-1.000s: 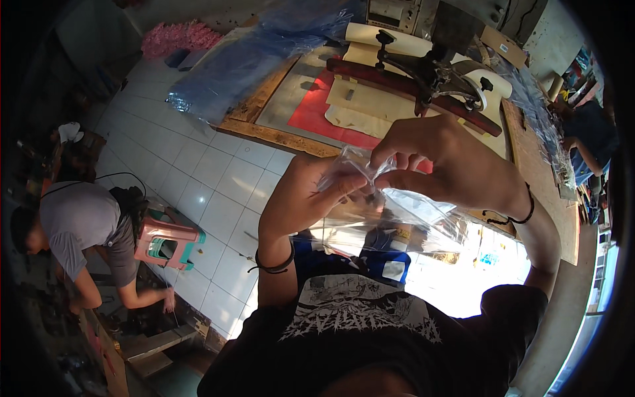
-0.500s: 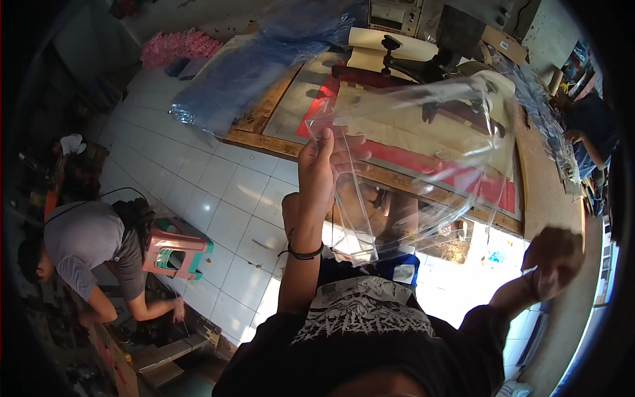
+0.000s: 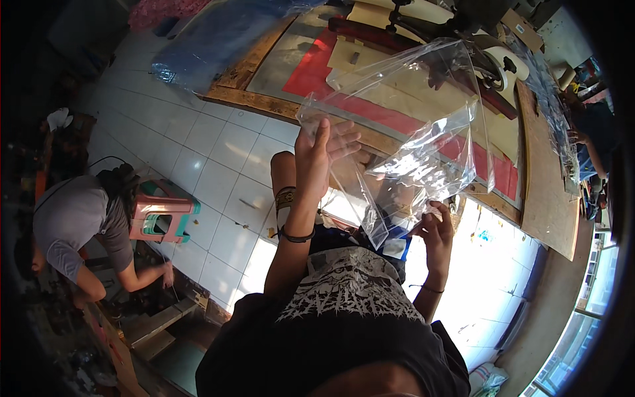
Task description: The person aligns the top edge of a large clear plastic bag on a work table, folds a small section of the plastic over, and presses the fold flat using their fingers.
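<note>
A crinkled, see-through plastic sheet (image 3: 423, 149) hangs in front of me, bright with glare. My left hand (image 3: 321, 155) holds up its left side, the thumb upright and the other fingers stretched out behind the film. Close by the sheet's lower right edge, my right hand (image 3: 436, 231) has its fingers curled together. What sits between those fingertips is too small to make out. Below the sheet, its folded lower corner (image 3: 376, 231) hangs near my lap.
Beyond the sheet is a worktable with a red-bordered board (image 3: 311, 63) and a dark metal press (image 3: 397, 20). Blue plastic film (image 3: 211, 49) covers its left end; a wooden board (image 3: 549, 185) lies right. A person (image 3: 79, 225) bends beside a pink stool (image 3: 159, 215); another person (image 3: 589, 139) is far right.
My right hand has come in from the far right to the sheet's lower edge. The sheet has folded more and its right side has tilted. My view has shifted slightly.
</note>
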Tool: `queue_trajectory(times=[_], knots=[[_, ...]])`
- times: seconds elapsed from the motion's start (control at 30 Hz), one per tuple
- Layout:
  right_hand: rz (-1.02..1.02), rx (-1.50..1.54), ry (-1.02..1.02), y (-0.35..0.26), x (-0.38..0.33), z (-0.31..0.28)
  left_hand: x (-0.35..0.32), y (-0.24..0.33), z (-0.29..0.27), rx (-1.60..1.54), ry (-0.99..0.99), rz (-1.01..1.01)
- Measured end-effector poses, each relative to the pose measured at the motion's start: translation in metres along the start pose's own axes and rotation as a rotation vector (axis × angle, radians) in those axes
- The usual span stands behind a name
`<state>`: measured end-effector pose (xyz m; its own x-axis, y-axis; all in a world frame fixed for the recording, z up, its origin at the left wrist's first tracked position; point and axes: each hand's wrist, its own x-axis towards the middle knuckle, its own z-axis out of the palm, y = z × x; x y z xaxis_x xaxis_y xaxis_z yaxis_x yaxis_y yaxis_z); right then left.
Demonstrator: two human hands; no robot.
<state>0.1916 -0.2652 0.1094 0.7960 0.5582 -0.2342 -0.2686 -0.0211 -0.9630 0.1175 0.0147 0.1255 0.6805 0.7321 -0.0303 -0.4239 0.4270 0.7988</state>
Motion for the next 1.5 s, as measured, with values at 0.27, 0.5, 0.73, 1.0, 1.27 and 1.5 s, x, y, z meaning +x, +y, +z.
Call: queue_trajectory(times=[0.27, 0.5, 0.73, 1.0, 1.27, 1.5], knots=[[-0.239, 0.903, -0.393, 0.003, 0.009, 0.015, -0.008, -0.015, -0.005, -0.140, -0.076, -0.071], [-0.618, -0.772, -0.310, -0.064, 0.043, 0.070, -0.020, -0.005, -0.004, -0.007, -0.226, -0.141], [-1.117, -1.209, -0.450, -0.097, 0.095, 0.133, -0.024, 0.010, -0.016, 0.086, -0.274, -0.075], [-1.129, -1.252, -0.572, -0.077, 0.143, 0.146, -0.027, 0.000, -0.027, 0.101, -0.327, -0.278], [-1.281, -1.168, -0.701, -0.058, 0.180, 0.160, -0.027, -0.012, -0.042, 0.055, -0.320, -0.377], [-1.222, -1.187, -0.774, -0.052, 0.183, 0.159, -0.020, -0.023, -0.055, 0.188, -0.007, -0.142]])
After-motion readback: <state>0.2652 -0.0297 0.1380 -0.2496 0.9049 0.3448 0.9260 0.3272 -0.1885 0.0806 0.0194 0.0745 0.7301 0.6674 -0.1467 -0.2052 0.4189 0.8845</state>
